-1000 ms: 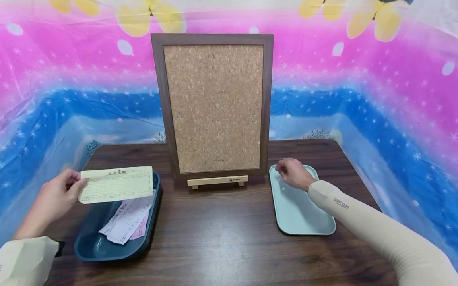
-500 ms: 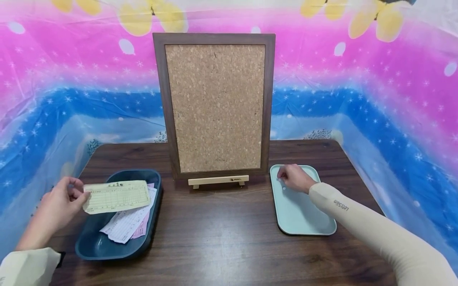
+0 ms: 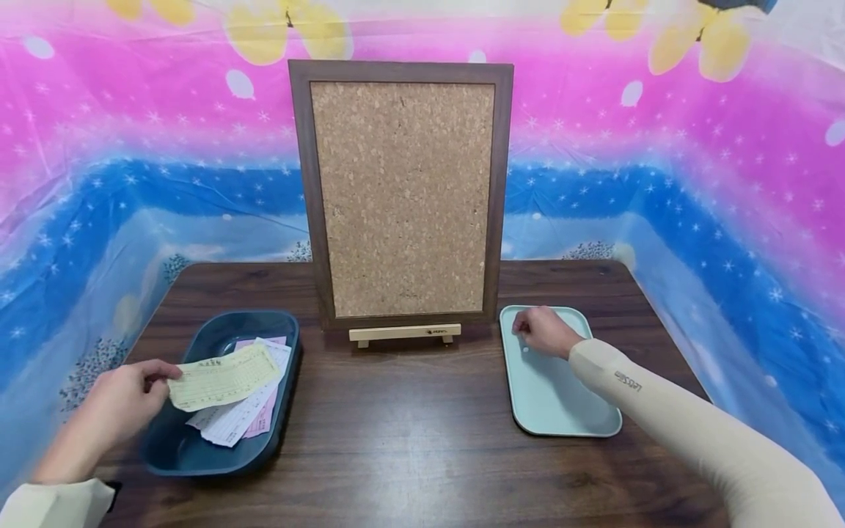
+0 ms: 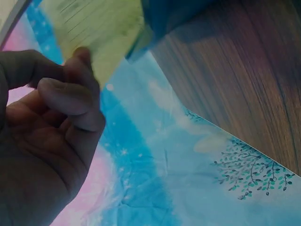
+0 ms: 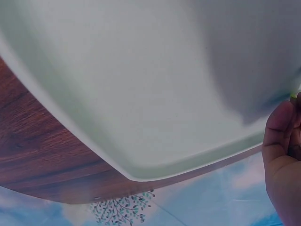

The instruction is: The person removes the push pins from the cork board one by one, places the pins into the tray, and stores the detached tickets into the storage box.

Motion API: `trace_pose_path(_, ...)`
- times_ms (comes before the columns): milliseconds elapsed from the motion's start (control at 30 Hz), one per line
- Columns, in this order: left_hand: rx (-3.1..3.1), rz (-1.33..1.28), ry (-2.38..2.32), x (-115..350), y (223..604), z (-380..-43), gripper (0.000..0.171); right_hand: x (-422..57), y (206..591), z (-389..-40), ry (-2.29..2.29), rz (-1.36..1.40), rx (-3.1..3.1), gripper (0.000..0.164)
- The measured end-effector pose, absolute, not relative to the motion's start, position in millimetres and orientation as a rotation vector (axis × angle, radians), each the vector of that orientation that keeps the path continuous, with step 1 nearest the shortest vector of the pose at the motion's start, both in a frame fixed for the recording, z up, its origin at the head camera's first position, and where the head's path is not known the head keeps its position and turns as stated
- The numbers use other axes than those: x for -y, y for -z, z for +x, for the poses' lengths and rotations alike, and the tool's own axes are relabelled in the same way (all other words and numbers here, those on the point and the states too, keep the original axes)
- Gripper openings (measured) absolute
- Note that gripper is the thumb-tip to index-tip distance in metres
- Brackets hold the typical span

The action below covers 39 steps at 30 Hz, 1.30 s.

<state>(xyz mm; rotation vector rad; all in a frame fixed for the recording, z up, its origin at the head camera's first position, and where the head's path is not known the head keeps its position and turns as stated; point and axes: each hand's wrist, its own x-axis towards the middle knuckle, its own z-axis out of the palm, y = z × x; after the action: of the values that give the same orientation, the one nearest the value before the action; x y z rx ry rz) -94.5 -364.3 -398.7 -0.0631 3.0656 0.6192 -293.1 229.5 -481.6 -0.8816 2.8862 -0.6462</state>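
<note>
My left hand (image 3: 119, 400) pinches a pale yellow printed form (image 3: 221, 378) by its left end, thumb and index finger together. The form hangs slightly curved over the dark blue tub (image 3: 191, 460). Inside the tub lie a white printed slip (image 3: 231, 418) and a pink slip (image 3: 265, 416), partly covered by the form. My right hand (image 3: 546, 331) is over the far left part of the pale green tray (image 3: 561, 400), fingers curled together. At its fingertips a small yellow-green piece (image 5: 294, 96) shows in the right wrist view; its kind is too small to tell.
A cork board (image 3: 405, 198) in a brown frame stands upright on a small wooden easel (image 3: 404, 334) at the back of the brown table (image 3: 396, 433). A tiny pale dot (image 3: 525, 350) lies in the tray. A patterned cloth (image 3: 587, 191) hangs behind the table.
My left hand has lowered the yellow form towards the slips in the tub, and the form now tilts and curves. My right hand stays over the tray and has hardly moved.
</note>
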Motion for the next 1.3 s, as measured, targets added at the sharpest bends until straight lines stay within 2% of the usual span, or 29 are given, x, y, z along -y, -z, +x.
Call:
trace_pose_path(100, -2.998, -0.047, -0.588, 356, 397, -91, 0.027, -230, 481, -293, 0.641, -0.874, -2.883, 0.019)
trace_pose_path(467, -2.849, 0.011, -0.456, 331, 394, -95, 0.016, -233, 479, -290, 0.633, -0.831, -2.878, 0.018)
trace_pose_path(833, -2.666, 0.106, -0.522, 322, 401, -97, 0.025, -236, 478, -287, 0.616, -0.855, -2.902, 0.01)
trace_pose_path(1167, -2.875, 0.303, -0.554, 297, 386, -104, 0.026, -216, 465, -276, 0.635, -1.012, -3.113, 0.005)
trace_pose_path(1300, -2.976, 0.35, -0.559, 281, 381, -112, 0.024, -205, 456, -272, 0.708, -0.956, -3.231, 0.007)
